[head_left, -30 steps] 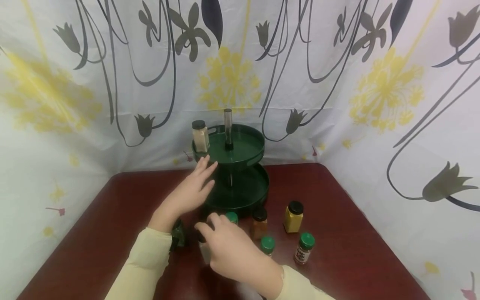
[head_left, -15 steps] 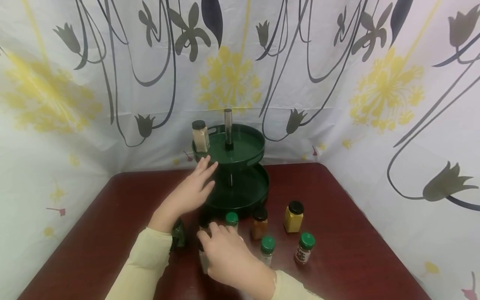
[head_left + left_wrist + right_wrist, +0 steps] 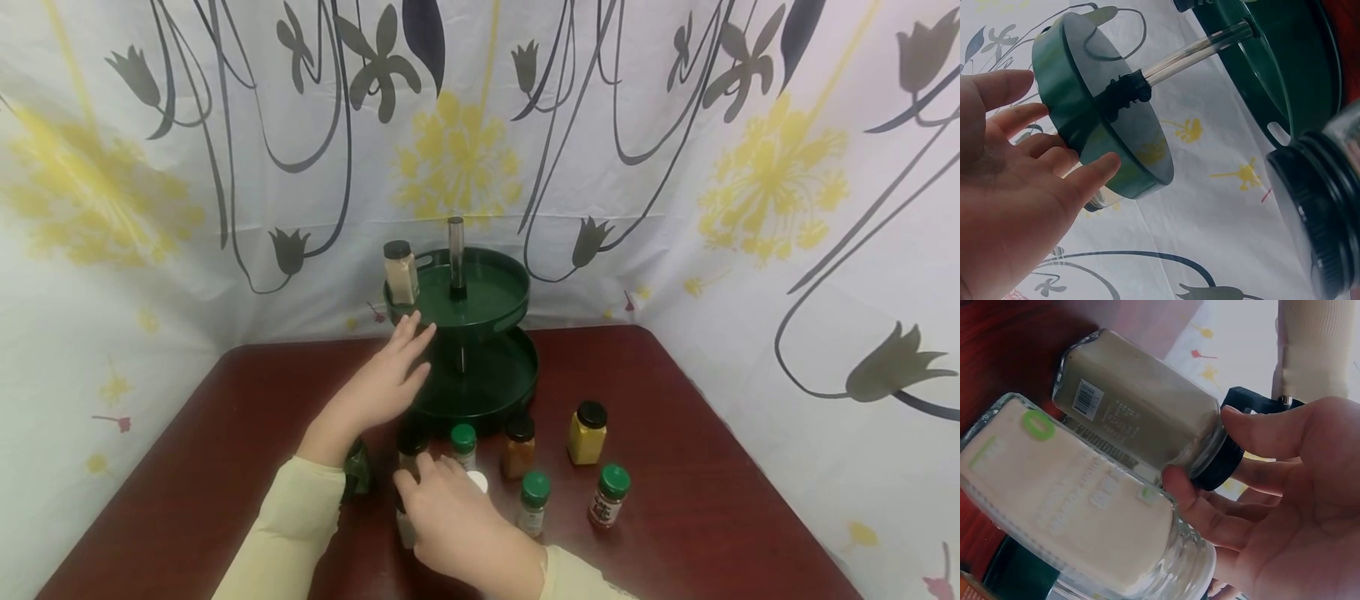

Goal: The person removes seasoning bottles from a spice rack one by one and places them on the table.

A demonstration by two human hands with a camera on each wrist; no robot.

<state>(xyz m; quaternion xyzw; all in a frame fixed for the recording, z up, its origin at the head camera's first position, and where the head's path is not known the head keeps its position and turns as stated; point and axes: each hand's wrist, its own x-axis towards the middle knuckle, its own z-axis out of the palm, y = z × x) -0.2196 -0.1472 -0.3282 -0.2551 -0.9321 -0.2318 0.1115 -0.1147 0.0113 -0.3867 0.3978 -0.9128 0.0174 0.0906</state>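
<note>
My left hand (image 3: pixel 382 383) reaches to the green two-tier stand (image 3: pixel 487 310), fingers extended. In the left wrist view its fingertips are right at the upper tray's rim (image 3: pixel 1079 119). My right hand (image 3: pixel 461 525) is low over the front of the table. In the right wrist view its thumb and fingers pinch the black cap of a glass spice jar (image 3: pixel 1141 400) of greyish powder. Close beside that jar is a white-capped jar (image 3: pixel 1072 494) of pale powder, near the fingers. On the upper tray stands a black-capped jar (image 3: pixel 402 279) of beige powder.
Around the right hand stand a black-capped jar (image 3: pixel 412 450), green-capped jars (image 3: pixel 533 508), a brown-filled jar (image 3: pixel 518 454) and a yellow-filled jar (image 3: pixel 587 437). A dark green jar (image 3: pixel 357 471) is partly hidden by the left wrist. Patterned cloth (image 3: pixel 637 100) hangs behind the table.
My right hand has drawn slightly toward me with the spice jar, bringing the white cap and a black-capped jar behind it into view. The left hand keeps its place at the stand.
</note>
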